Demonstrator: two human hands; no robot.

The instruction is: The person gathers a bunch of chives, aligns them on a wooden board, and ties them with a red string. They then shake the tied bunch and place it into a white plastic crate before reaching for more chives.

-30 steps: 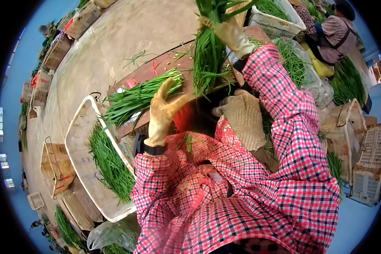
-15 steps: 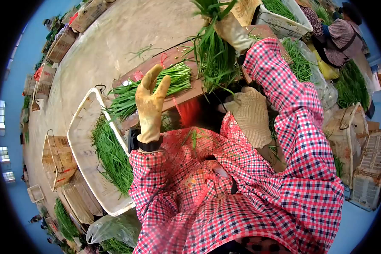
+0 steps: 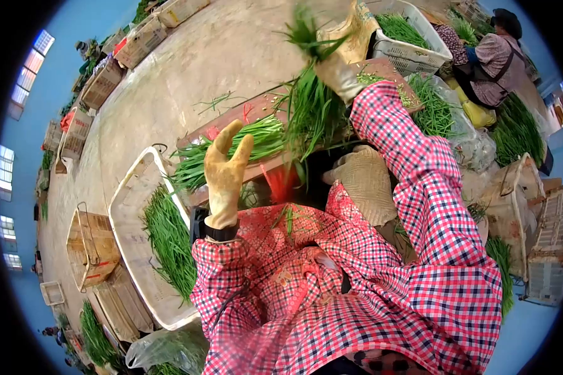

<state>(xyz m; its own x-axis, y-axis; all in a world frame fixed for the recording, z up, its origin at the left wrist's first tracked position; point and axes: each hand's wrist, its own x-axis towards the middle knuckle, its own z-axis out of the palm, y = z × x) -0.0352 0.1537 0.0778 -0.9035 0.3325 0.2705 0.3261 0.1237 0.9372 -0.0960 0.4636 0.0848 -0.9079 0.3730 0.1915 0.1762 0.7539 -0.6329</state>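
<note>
My left hand [image 3: 225,172], in a stained cream glove, is raised with its fingers apart and holds nothing. Behind it, a bundle of green stalks with pale ends [image 3: 263,139] lies across the wooden board [image 3: 194,134]. My right hand [image 3: 336,74], gloved too, is wrapped round a bunch of long green leaves [image 3: 316,112] above the board. The leaves hang down below the fist, and their upper end is blurred. Small cut bits lie on the board's right part.
At the left stands a white basket [image 3: 122,219] with green leaves. Another basket [image 3: 413,59] of greens is at the upper right, near a seated person [image 3: 497,65]. Plastic bags [image 3: 475,150], crates [image 3: 91,247] and a knitted-covered thing [image 3: 366,184] surround the work place.
The view has shifted a little, so the board and baskets sit slightly differently. The bunch in my right hand has swung and its top is blurred. My left hand stays raised and open.
</note>
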